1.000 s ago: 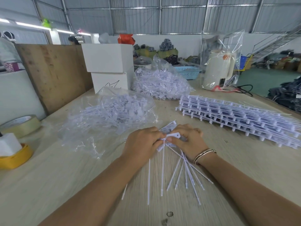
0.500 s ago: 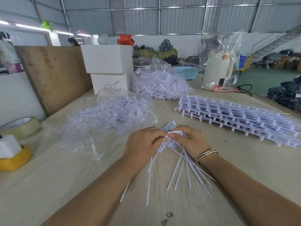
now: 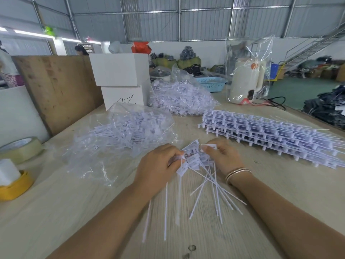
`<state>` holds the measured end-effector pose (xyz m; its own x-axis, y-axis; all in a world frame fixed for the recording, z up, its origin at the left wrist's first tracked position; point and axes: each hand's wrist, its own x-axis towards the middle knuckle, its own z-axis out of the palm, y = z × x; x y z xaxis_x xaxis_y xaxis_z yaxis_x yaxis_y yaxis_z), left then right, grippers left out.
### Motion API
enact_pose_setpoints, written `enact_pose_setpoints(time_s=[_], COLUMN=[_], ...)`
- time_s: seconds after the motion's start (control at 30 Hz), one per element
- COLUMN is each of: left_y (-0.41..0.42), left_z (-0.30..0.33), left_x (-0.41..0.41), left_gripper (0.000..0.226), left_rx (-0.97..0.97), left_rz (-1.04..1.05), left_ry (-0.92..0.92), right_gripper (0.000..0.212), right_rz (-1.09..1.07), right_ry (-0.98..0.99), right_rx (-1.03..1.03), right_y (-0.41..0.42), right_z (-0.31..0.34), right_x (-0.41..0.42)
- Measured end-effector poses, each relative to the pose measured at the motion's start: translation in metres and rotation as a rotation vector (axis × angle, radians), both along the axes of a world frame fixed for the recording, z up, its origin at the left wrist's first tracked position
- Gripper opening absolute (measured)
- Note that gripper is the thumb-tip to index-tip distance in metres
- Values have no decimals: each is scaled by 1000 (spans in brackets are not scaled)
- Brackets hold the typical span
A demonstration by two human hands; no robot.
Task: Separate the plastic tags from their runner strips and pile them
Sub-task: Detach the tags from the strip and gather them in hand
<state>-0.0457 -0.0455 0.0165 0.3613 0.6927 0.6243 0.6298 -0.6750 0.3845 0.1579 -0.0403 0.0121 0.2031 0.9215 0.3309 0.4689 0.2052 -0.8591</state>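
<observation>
In the head view, both hands work at the middle of the bench [image 3: 56, 212], close together and just in front of the person. The left hand [image 3: 158, 165] has its fingers curled round a bunch of loose plastic tags [image 3: 190, 161], gripping them at their flat heads. The right hand [image 3: 222, 157], just right of the bunch, pinches a single tag head [image 3: 210, 146] between thumb and fingertips. The tags' long thin tails fan out from the heads back towards the person, so their long axis runs roughly away from the body. I judge the next pull turns on parting the hands sideways.

Left of the bunch, near the left hand, lies a bag of separated tags [image 3: 121, 133]; that hand is nearer the pile. Right of the bunch, a stack of runner strips [image 3: 270, 131] waits, nearer the right hand.
</observation>
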Motion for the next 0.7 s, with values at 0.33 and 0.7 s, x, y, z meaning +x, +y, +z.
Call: enact_pose_setpoints(time_s=[0.33, 0.7], left_y=[2, -6], left_z=[-4, 2], left_x=[6, 17], left_gripper=[20, 17], left_rx=[-36, 86], left_rz=[40, -16], left_ry=[-16, 54], right_gripper=[31, 21], right_rz=[-67, 59], right_ry=[-638, -626], right_rx=[241, 192], right_y=[-9, -11], right_z=[-3, -8], right_x=[-18, -23])
